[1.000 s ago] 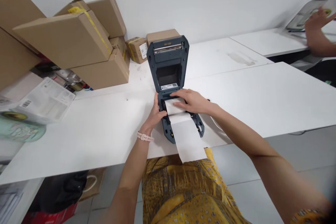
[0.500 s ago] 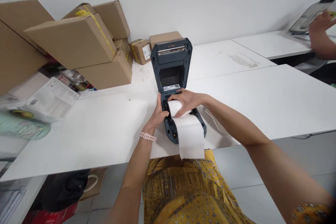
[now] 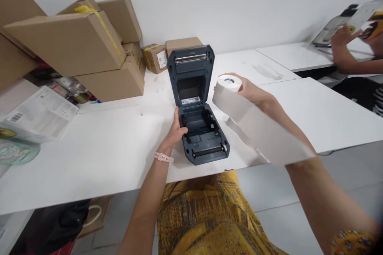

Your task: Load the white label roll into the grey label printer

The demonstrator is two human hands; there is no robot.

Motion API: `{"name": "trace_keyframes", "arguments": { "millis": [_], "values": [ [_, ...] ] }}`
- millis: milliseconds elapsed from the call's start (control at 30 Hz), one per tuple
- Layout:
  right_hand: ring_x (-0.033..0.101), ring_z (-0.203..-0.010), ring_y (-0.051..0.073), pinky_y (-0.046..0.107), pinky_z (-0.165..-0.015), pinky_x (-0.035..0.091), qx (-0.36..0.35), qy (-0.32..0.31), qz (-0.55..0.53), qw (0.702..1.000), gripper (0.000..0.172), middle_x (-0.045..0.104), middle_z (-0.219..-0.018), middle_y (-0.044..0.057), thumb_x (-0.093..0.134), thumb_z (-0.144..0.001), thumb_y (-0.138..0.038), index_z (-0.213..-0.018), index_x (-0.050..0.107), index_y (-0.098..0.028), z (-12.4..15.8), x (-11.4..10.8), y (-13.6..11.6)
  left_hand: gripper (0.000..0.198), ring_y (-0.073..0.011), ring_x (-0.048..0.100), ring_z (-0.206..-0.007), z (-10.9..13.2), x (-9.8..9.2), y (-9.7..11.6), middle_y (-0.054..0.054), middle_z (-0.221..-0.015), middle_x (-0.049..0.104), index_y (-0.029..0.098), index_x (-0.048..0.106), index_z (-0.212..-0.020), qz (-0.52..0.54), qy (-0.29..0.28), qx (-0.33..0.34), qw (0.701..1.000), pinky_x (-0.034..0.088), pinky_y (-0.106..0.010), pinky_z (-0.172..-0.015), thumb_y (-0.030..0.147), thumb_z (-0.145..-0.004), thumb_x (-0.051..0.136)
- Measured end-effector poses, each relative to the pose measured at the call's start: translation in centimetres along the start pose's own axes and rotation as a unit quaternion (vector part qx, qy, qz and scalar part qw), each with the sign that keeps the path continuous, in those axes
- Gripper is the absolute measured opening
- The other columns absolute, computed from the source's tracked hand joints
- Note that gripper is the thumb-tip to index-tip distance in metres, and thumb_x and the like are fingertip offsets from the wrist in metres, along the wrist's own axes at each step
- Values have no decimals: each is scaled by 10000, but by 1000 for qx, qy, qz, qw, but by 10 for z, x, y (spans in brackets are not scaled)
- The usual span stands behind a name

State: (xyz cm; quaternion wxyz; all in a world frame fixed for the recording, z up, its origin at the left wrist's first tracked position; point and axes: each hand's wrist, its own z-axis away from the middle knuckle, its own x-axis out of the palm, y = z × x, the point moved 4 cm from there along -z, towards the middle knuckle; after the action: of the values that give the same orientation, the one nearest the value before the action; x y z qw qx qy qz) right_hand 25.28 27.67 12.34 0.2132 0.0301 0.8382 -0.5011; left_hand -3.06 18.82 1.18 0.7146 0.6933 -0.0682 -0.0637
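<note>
A dark blue label printer (image 3: 200, 127) stands open on the white table (image 3: 104, 155), its lid tilted back and its roll bay bare. My left hand (image 3: 176, 132) grips the printer's left side wall, thumb inside the bay. My right hand (image 3: 253, 92) holds a white paper roll (image 3: 228, 83) up to the right of the printer, fingers wrapped round it. A long strip of paper (image 3: 263, 131) trails from the roll over my right forearm.
Stacked cardboard boxes (image 3: 77, 44) crowd the back left, two small boxes (image 3: 155, 57) behind the printer. Printed packets (image 3: 36, 113) lie at the left edge. Another person's hand (image 3: 341, 36) handles a packet at the far right table (image 3: 299, 53).
My right hand lifted the paper roll out of the printer and carried it up to the right, the strip trailing along. My left hand stayed on the printer's side.
</note>
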Motion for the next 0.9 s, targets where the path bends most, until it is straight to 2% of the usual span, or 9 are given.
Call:
{"name": "trace_keyframes", "arguments": {
  "millis": [67,200,300,433,533,600,667,800,900],
  "values": [
    [736,-1039,299,454,-886,621,70,-50,-59,995,794,780,-1216,128,933,-600,-455,-1303,658,-209,-6,6,27,1249,-356,375,-1589,-1,-1,-3,-81,-1816,162,340,-74,-1716,-3,-1,1,1000,390,-569,-1274,231,-766,729],
    [684,-1154,307,474,-1005,577,165,-56,-84,981,886,725,-1293,149,917,-545,-382,-1338,572,-186,-8,19,73,1227,-326,357,-1604,-3,-4,-9,-69,-1825,126,352,-56,-1714,-8,-2,5,1000,343,-548,-1302,188,-762,702],
    [657,-1190,321,507,-1043,561,193,-75,-74,976,892,718,-1273,127,920,-508,-312,-1321,569,-201,-2,30,91,1219,-299,278,-1646,-3,-6,-11,-44,-1831,98,359,-54,-1711,-18,-1,3,1000,293,-514,-1330,161,-752,672],
    [640,-1238,347,539,-1059,567,212,-100,-69,970,850,698,-1309,111,942,-502,-286,-1283,614,-227,6,38,100,1250,-285,184,-1677,-3,-5,-8,-53,-1836,60,299,-95,-1713,-26,-5,2,1000,221,-479,-1357,159,-729,662],
    [613,-1332,361,567,-1139,521,221,-116,-72,966,888,667,-1413,116,942,-584,-347,-1397,595,-263,11,29,102,1283,-300,167,-1679,-3,-3,-3,-62,-1837,60,276,-126,-1710,-17,-11,3,1000,229,-470,-1355,185,-716,681],
    [560,-1431,366,592,-1220,444,236,-116,-81,961,924,636,-1501,114,923,-666,-387,-1505,542,-312,20,15,107,1291,-309,172,-1676,-3,-1,-1,-50,-1836,74,296,-129,-1709,-13,-13,2,1000,242,-474,-1350,204,-722,697],
    [530,-1486,356,600,-1273,376,240,-102,-118,958,889,624,-1546,104,888,-736,-410,-1543,519,-347,33,-3,114,1290,-313,189,-1671,-2,0,0,-43,-1834,91,314,-136,-1706,-12,-15,-1,1000,252,-485,-1345,208,-732,703],
    [585,-1449,342,582,-1271,387,225,-62,-201,951,659,709,-1455,108,900,-692,-385,-1308,685,-299,67,-25,125,1265,-310,235,-1655,-1,1,-2,-37,-1835,80,338,-132,-1704,-15,-12,-1,1000,287,-490,-1330,180,-747,680],
    [585,-1442,311,527,-1214,451,246,-81,-194,946,563,706,-1461,101,921,-673,-356,-1193,718,-286,89,-15,123,1251,-310,224,-1659,-2,0,-3,-29,-1837,63,335,-108,-1710,-22,-4,0,1000,278,-485,-1334,153,-737,657]
  ]
}}
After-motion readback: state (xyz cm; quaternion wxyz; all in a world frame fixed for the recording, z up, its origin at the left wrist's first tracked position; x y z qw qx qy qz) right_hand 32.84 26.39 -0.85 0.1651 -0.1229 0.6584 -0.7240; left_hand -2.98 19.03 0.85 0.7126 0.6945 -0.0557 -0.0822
